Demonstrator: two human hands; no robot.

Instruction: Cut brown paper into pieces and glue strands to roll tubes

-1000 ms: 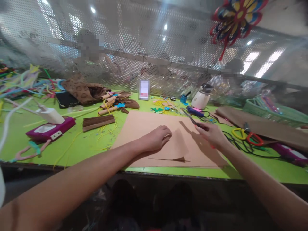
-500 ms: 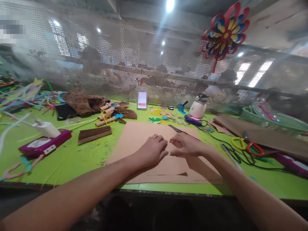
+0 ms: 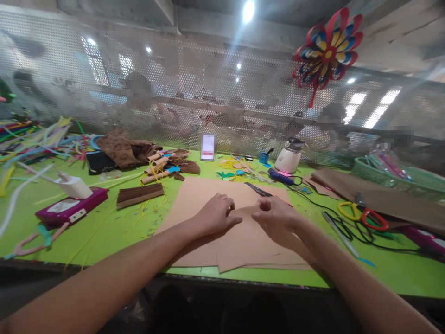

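Observation:
Tan paper sheets lie overlapping in front of me, a smaller one on top. My left hand rests palm down on them, its fingers loosely bent and thumb stretched right. Close by on the right, my right hand has thumb and fingertips pinched together at the upper part of the top sheet, which looks slightly raised there. Its far fingers are hidden. Just beyond that hand, a dark, narrow-bladed tool lies on the paper, partly covered.
Right: scissors, a blue glue gun with black cord, brown paper, a green basket. Left: a purple power strip, a pleated brown piece, rolled paper pieces. Behind: a phone and white jug.
The top sheet has turned and shifted, its lower corner now past the stack's front edge. My right hand has moved right and curled into a pinch; my left hand has slid slightly left.

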